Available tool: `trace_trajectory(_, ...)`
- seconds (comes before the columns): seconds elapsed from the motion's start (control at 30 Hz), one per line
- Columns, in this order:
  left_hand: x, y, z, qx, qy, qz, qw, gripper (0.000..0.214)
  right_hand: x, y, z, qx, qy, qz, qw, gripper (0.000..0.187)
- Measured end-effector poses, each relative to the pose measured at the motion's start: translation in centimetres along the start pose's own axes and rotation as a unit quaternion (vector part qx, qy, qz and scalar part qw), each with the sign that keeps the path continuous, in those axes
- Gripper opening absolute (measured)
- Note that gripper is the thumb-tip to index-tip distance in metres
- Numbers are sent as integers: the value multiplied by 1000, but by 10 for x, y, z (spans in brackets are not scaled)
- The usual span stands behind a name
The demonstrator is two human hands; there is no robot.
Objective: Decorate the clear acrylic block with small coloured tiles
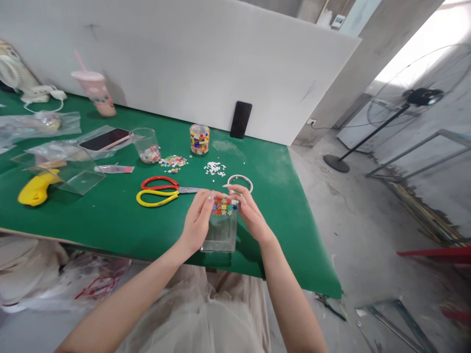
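Observation:
A clear rectangular box [220, 235] sits near the table's front edge. Its far end carries rows of small colourful tiles [223, 207], some star-shaped. My left hand [196, 220] is closed on the box's left side, fingers curled over the tiled end. From the right, my right hand [253, 215] grips the same end, its fingertips at the upper tiles. Just beyond my right fingers lies a white ring [251, 182]. Scissors [160, 191] with one red and one yellow handle point toward my left hand. Loose white tiles [214, 168] and mixed coloured tiles [174, 163] are scattered behind.
A mosaic-covered cup [199, 139] and a clear cup of tiles [149, 152] stand farther back. To the left are a yellow tool [37, 189], a clear angled sheet [79, 174], a phone [106, 139] and a drink cup [96, 93]. Another phone [241, 120] leans on the white board.

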State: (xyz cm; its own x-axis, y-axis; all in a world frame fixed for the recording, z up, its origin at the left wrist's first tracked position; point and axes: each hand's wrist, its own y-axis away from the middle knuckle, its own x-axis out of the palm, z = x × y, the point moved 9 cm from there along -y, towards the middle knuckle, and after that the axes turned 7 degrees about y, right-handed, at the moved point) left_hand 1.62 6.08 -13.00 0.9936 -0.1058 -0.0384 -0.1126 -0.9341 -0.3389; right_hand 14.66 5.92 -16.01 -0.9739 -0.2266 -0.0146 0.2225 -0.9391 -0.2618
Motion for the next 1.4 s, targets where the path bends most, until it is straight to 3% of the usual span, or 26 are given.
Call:
trace_trajectory(0.33,-5,-4,16,-39,6,-3,999,41,-5,-1,-11,29,46,-72,996,46)
trace_trajectory(0.53,-7,-20,31,-41,-80,44,995,49,-8,-5,-31,61,80,-124,987,49)
trace_trajectory(0.63,-35,-47,36,-16,-169,24,985,48,-12,-6,-39,78,99,-142,982,53)
trace_trajectory(0.77,-107,-103,45,-20,-329,-74,941,33,-22,-5,-42,83,144,-177,970,56)
trace_trajectory(0.83,-133,-126,56,-47,-402,-66,912,32,-25,-4,-43,85,169,-189,964,56)
trace_trajectory(0.9,-143,-140,72,-72,-461,-15,885,32,-26,-4,-45,89,190,-194,958,57)
trace_trajectory(1.13,-124,-142,116,-106,-560,180,802,35,-30,-1,-44,88,242,-228,939,57)
trace_trajectory(1.27,-117,-144,120,-107,-594,217,767,36,-30,1,-40,79,251,-231,937,57)
trace_trajectory(1.4,-116,-146,119,-111,-627,210,742,36,-34,4,-33,61,260,-250,930,55)
